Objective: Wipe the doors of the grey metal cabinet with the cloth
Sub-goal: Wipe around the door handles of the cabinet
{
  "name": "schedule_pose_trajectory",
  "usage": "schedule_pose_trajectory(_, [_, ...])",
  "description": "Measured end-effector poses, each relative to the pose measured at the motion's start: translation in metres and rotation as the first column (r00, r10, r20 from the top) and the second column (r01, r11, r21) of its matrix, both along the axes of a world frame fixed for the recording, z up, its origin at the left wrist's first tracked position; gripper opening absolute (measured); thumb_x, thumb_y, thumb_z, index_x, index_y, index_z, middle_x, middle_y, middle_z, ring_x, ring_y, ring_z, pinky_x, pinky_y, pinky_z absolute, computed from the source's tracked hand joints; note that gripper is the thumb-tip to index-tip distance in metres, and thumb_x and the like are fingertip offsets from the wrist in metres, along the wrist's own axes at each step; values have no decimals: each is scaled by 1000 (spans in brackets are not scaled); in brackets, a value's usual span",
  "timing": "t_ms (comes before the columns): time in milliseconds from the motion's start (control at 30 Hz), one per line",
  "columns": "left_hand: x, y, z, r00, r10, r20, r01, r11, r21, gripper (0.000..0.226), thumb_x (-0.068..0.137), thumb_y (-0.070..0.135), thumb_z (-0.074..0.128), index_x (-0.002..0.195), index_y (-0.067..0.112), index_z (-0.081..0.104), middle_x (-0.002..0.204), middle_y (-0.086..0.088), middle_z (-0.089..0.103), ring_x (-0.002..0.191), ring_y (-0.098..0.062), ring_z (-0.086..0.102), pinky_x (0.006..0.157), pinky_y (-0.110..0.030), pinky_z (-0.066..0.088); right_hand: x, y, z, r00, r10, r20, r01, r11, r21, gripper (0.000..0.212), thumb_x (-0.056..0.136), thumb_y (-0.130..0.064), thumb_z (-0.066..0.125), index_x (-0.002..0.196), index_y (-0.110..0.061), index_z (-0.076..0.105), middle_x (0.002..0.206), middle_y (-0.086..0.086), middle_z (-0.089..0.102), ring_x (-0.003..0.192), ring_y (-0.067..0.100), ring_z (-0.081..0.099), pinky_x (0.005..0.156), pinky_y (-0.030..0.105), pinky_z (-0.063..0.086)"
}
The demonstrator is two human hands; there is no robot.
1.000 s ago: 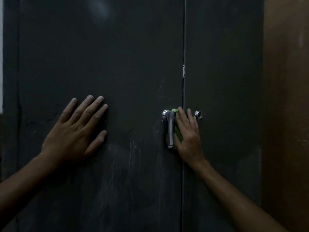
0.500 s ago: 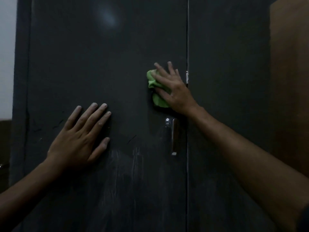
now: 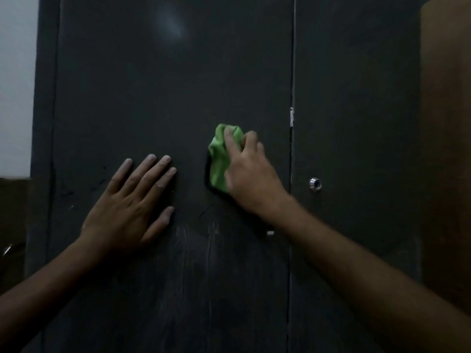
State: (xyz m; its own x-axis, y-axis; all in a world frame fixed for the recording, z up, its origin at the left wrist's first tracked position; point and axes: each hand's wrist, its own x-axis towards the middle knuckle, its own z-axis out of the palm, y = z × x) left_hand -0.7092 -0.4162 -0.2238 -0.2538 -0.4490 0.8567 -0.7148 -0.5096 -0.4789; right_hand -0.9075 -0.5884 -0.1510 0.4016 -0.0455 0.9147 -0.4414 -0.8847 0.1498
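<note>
A: Item one, the left door (image 3: pixel 165 85) of the grey metal cabinet?
B: Dark grey, matte, with pale streaks low on the panel. The seam with the right door (image 3: pixel 356 110) runs vertically right of centre.

A: Item two, the cloth (image 3: pixel 220 159)?
B: Green, bunched, pressed against the left door, near its right edge and about mid-height.

A: Right hand (image 3: pixel 248 171)?
B: On the cloth, fingers curled over it and gripping, slightly blurred. Its forearm hides most of the door handle (image 3: pixel 270 233); only a bright tip shows.

A: Left hand (image 3: pixel 130 207)?
B: Flat on the left door, left of the cloth and apart from it, fingers straight and spread, holding nothing.

A: Other fittings?
B: A round chrome keyhole (image 3: pixel 315 184) on the right door, near its left edge. A brown panel (image 3: pixel 446 149) stands beyond the cabinet's right side.
</note>
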Motion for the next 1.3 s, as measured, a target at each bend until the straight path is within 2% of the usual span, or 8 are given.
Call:
schedule_pose_trajectory(100, [0, 0, 0, 1000, -3, 5, 3, 1000, -7, 76, 102, 52, 35, 162, 5, 32, 173, -14, 22, 161, -32, 19, 128, -60, 20, 3, 16, -78, 998, -55, 14, 55, 998, -23, 86, 80, 3, 51, 159, -11, 21, 137, 21, 36, 102, 30, 48, 78, 39, 53])
schedule_pose_trajectory(200, [1, -1, -1, 1000, -10, 7, 10, 1000, -10, 76, 102, 52, 35, 162, 5, 32, 173, -14, 22, 161, -32, 19, 128, -59, 19, -4, 9, -124, 998, -43, 54, 41, 998, 44, 87, 77, 11, 57, 157, -13, 33, 139, 22, 41, 111, 33, 52, 89, 43, 58])
schedule_pose_trajectory(300, [0, -1, 0, 1000, -21, 4, 21, 1000, -13, 76, 102, 52, 35, 162, 5, 32, 173, -15, 23, 161, -33, 20, 128, -59, 18, 2, -4, -96, 979, -34, 199, 32, 999, 12, 81, 78, 11, 64, 152, -12, 43, 140, 24, 45, 118, 37, 52, 111, 46, 43])
schedule_pose_trajectory(400, [1, 0, 0, 1000, -22, 11, 22, 1000, -16, 76, 102, 51, 36, 162, 5, 32, 173, -15, 22, 161, -33, 20, 129, -59, 18, 12, -1, -78, 962, -56, 268, 56, 998, 9, 75, 81, 9, 63, 151, -11, 45, 144, 22, 46, 121, 34, 53, 111, 42, 38])
schedule_pose_trajectory(800, [0, 0, 0, 999, -32, 3, 32, 999, -9, 77, 102, 52, 33, 163, 5, 31, 173, -15, 21, 161, -32, 18, 129, -58, 16, -26, -48, -256, 998, -40, 43, 39, 999, 25, 83, 81, 1, 33, 161, -16, 18, 169, 17, 13, 150, 40, 26, 108, 47, 45])
schedule_pose_trajectory(967, [-2, 1, -1, 999, -37, -7, 37, 999, -7, 77, 101, 52, 34, 163, 5, 31, 173, -14, 22, 161, -31, 17, 130, -57, 14, -40, -72, -232, 976, -5, 220, -4, 999, 44, 61, 92, -11, 48, 151, -26, 43, 160, 3, 41, 130, 30, 51, 99, 48, 48])
schedule_pose_trajectory(1133, [1, 1, 1, 1000, -28, -4, 28, 1000, -6, 77, 102, 52, 34, 163, 6, 30, 173, -14, 20, 161, -31, 17, 130, -57, 15, -42, -80, -209, 890, 94, 446, -163, 979, 120, 56, 87, -4, 66, 139, -25, 60, 139, 2, 58, 111, 25, 51, 90, 42, 50])
schedule_pose_trajectory(1300, [1, -2, -1, 999, -32, 3, 32, 999, -15, 77, 102, 52, 34, 163, 6, 30, 173, -13, 20, 162, -31, 17, 130, -57, 15, -49, -97, -125, 858, 200, 474, -299, 944, 143, 59, 77, 0, 77, 131, -19, 67, 121, 0, 62, 104, 22, 52, 93, 7, 33])
